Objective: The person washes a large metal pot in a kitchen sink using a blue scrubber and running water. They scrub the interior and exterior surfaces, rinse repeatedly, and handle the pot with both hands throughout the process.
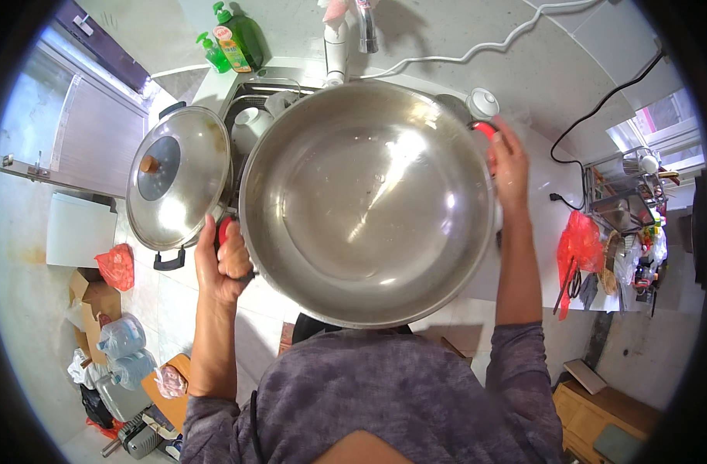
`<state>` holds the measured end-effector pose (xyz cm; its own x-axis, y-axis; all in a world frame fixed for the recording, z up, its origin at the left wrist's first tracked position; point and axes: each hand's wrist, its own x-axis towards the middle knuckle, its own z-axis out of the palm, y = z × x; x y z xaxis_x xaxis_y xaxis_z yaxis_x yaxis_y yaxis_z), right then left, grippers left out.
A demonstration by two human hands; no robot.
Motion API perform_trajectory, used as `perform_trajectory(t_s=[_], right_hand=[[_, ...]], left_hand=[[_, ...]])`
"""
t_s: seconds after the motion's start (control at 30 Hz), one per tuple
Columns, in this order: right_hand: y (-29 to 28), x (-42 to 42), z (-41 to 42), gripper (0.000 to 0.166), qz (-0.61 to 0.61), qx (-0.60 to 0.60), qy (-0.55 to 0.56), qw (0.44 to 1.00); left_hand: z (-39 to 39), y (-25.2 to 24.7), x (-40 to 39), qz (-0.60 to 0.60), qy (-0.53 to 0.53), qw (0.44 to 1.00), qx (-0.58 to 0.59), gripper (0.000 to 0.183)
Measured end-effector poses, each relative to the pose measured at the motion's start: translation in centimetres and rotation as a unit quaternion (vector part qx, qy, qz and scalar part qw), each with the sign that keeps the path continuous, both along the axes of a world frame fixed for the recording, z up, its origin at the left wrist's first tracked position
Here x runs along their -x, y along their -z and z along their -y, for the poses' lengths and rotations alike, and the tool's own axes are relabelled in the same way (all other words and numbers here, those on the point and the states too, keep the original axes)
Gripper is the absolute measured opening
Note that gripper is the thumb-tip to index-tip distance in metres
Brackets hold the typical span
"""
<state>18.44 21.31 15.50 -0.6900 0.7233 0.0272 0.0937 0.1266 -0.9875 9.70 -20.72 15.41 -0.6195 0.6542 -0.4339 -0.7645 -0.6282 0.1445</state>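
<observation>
A large stainless steel wok fills the middle of the view, its wet, shiny inside facing me. My left hand grips its red and black handle at the lower left. At the upper right, my right hand holds the opposite red handle. Left of the wok, a domed metal pot lid with a wooden knob lies at the sink's side; what supports it is hidden. Part of the sink shows behind the wok, with a white cup or pot in it.
A chrome faucet rises behind the sink. Green pump bottles stand at its back left corner. A white lidded jar sits behind the right handle. Along the right counter are a black plug, a red plastic bag and a wire rack.
</observation>
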Motion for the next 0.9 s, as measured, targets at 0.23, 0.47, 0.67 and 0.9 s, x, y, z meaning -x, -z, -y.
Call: perform_trajectory(t_s=[0.23, 0.47, 0.67, 0.9], right_hand=[[-9.5, -0.5, -2.9, 0.028, 0.148, -0.331, 0.017, 0.932], [-14.8, 5.3, -4.5, 0.031, 0.307, -0.496, -0.064, 0.81], [-17.5, 12.5, -0.2, 0.031, 0.453, -0.54, -0.078, 0.705], [-16.9, 19.3, 2.6, 0.027, 0.549, -0.578, -0.117, 0.593]], left_hand=[[-3.7, 3.4, 1.1, 0.078, 0.005, 0.996, 0.038, 0.034], [-9.3, 8.8, -1.4, 0.042, 0.07, 0.981, 0.174, 0.022], [-13.3, 14.5, -2.4, 0.136, 0.154, 0.97, 0.128, 0.019], [-16.3, 16.5, -3.9, 0.214, 0.239, 0.942, 0.097, 0.017]])
